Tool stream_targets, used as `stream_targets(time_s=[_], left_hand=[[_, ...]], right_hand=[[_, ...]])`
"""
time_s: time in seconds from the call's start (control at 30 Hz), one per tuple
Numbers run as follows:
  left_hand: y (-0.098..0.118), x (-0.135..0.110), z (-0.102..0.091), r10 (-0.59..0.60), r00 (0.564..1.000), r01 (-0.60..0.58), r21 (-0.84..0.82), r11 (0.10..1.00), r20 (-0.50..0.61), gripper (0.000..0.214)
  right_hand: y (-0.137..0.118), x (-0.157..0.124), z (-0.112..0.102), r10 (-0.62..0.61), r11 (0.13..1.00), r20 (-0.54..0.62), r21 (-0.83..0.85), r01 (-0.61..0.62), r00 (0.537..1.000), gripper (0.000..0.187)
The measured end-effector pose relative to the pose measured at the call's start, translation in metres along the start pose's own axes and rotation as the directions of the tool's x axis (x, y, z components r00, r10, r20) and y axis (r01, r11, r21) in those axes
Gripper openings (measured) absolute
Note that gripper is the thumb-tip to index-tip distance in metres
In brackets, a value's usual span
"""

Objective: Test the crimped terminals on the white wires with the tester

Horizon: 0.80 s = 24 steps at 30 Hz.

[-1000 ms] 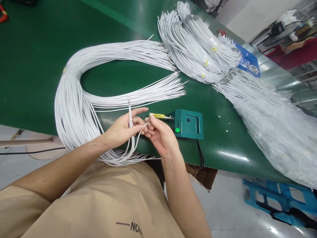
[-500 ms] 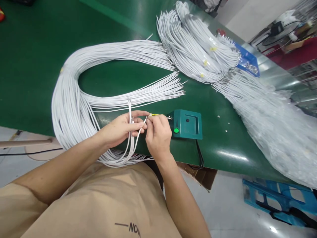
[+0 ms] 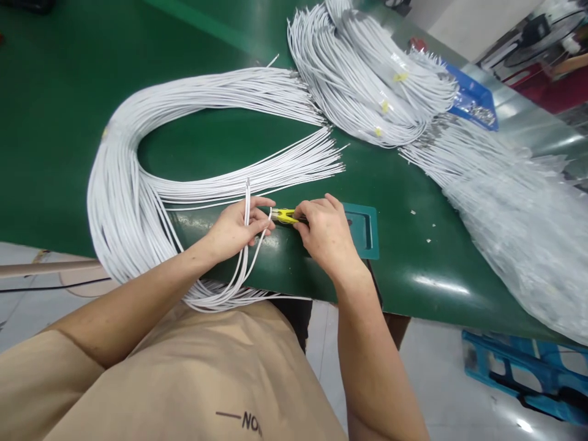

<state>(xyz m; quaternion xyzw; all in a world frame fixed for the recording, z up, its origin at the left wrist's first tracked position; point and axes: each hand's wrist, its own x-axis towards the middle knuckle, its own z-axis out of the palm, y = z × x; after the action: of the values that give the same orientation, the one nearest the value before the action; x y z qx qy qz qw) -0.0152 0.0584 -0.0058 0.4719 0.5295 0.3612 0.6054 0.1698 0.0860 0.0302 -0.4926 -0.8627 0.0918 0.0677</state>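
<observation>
My left hand (image 3: 236, 229) grips a few thin white wires (image 3: 247, 202) that stand up between its fingers and trail down off the table's near edge. One wire end bends right to a small yellow part (image 3: 285, 215). My right hand (image 3: 327, 233) pinches that yellow part at its right end and lies over a teal box (image 3: 365, 226) on the green table (image 3: 55, 92). A large loop of white wires (image 3: 133, 184) lies to the left of both hands.
More white wire bundles (image 3: 367, 79) with yellow tags lie at the back. A blue tray (image 3: 475, 101) of small metal parts sits at the far right, and a clear plastic sheet (image 3: 519, 220) covers wires on the right. A blue stool (image 3: 519, 373) stands on the floor.
My right hand has moved right from the left hand's fingertips onto the yellow part and now covers the teal box's green button. The left hand keeps its wires.
</observation>
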Motion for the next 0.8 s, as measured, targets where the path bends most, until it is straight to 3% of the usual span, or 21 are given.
stream_targets(time_s=[0.33, 0.53, 0.7, 0.8], left_hand=[[-0.005, 0.002, 0.000, -0.033, 0.995, 0.042, 0.098, 0.994, -0.093, 0.043], [-0.008, 0.004, 0.000, -0.024, 0.996, 0.035, 0.141, 0.989, -0.085, 0.045], [-0.003, 0.004, -0.003, -0.067, 0.996, 0.072, 0.074, 0.995, -0.063, 0.047], [-0.001, 0.001, -0.007, -0.050, 0.996, 0.056, 0.080, 0.995, -0.076, 0.048]], right_hand=[[0.000, 0.003, 0.003, 0.040, 0.999, -0.085, -0.007, -0.041, 0.996, 0.016], [-0.003, 0.002, 0.001, 0.016, 0.999, -0.083, -0.038, -0.019, 0.996, 0.013], [-0.028, -0.009, -0.003, 0.034, 0.999, -0.177, 0.020, -0.030, 0.984, 0.018], [-0.050, -0.021, 0.008, -0.061, 0.997, -0.144, 0.042, 0.068, 0.988, 0.023]])
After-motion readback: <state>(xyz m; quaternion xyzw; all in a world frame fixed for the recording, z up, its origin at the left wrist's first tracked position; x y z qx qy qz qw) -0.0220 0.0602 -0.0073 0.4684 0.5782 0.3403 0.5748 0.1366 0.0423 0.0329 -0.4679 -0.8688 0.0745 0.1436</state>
